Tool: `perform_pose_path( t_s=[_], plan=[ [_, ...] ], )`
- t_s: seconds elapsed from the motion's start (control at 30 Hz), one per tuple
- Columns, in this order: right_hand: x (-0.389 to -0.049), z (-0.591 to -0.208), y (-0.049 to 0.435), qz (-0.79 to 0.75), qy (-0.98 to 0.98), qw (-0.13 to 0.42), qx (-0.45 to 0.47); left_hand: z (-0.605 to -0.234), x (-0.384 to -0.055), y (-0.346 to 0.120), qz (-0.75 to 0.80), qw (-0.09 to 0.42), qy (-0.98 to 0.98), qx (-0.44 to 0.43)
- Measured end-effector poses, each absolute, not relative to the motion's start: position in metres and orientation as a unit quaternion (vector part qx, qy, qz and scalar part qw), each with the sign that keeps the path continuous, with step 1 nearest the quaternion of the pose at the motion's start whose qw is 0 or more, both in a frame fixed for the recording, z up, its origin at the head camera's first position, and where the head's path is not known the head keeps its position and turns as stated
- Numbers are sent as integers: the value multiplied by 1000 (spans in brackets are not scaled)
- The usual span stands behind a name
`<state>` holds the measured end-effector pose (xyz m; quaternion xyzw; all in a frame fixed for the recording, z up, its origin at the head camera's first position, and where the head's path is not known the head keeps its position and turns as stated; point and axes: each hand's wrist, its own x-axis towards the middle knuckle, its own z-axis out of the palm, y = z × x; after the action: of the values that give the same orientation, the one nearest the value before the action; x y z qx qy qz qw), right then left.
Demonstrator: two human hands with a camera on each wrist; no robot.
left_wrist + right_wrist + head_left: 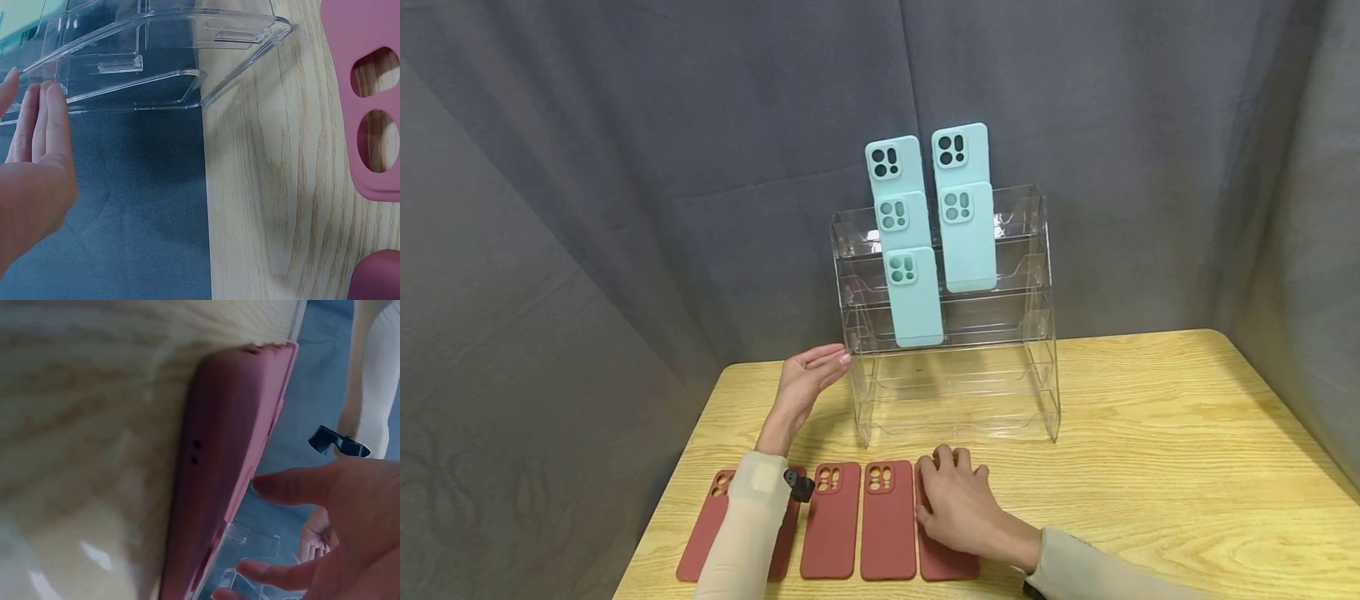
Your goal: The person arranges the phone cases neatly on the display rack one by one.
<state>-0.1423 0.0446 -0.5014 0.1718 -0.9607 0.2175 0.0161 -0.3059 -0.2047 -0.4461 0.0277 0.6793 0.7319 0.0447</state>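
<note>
My left hand (808,383) is beside the left wall of a clear acrylic tiered rack (955,342), fingers straight and fingertips right at its edge. In the left wrist view those fingers (39,128) lie together against the clear plastic. My right hand (958,504) is spread over the rightmost red phone case (947,567), covering much of it. The right wrist view has the thumb (284,486) close along the edge of this case (231,425), with the fingers apart. Several light teal phone cases (916,304) stand in the rack in two columns.
Left of my right hand lie more red phone cases, one (889,533) close by and another (831,533) beside it. Two at the left are partly hidden by my left forearm (741,525). A grey curtain (737,167) hangs behind the wooden table (1157,433).
</note>
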Motion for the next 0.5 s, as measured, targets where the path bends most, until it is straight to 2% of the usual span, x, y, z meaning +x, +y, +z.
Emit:
perform_pose_path(
  t_s=[0.5],
  plan=[
    [-142, -503, 44, 186, -963, -18, 192, -446, -305, -204, 734, 50, 677, 19]
  ],
)
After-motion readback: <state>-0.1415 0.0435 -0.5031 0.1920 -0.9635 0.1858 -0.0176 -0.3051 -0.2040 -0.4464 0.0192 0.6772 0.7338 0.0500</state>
